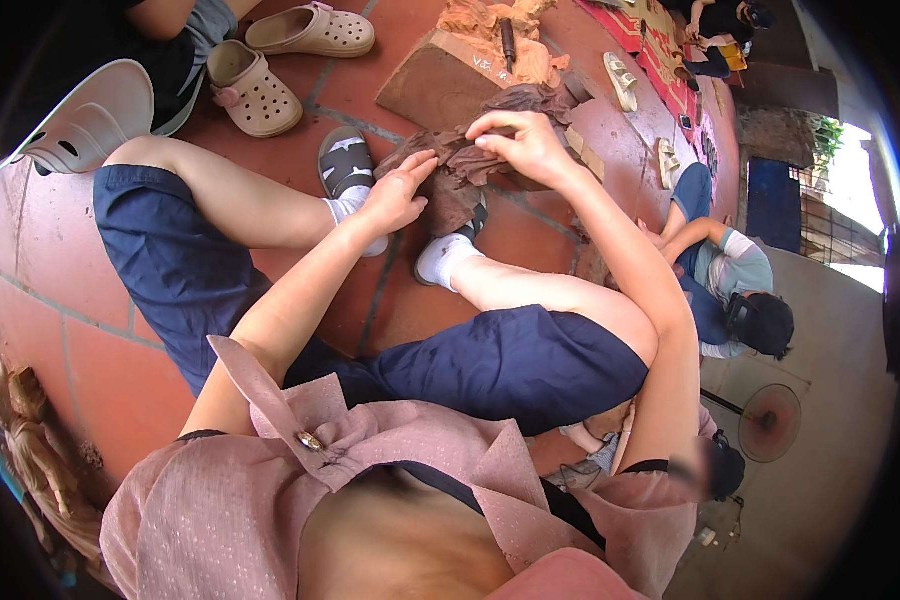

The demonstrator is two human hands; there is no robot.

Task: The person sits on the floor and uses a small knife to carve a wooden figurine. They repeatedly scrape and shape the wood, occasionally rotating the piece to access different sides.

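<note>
A dark brown piece of carved wood [457,165] lies between my feet, with a rough, uneven surface. My left hand [398,198] rests against its left side, fingers stretched out and holding nothing. Over its upper right part is my right hand [530,148], its fingers curled toward the thumb in a pinch. Whatever may be between those fingertips is too small to make out. Just beyond the carving stands a wooden block [425,85]. A dark-handled tool [508,45] lies by an orange-brown carved piece [470,18] behind the block.
Beige clogs [255,95] and a white visor cap [95,115] are at the upper left, near another person. To the right sits a person in a cap [745,270], with pale sandals [667,160] nearby. Carved wooden figures [55,470] stand at lower left; a fan [772,422] is at right.
</note>
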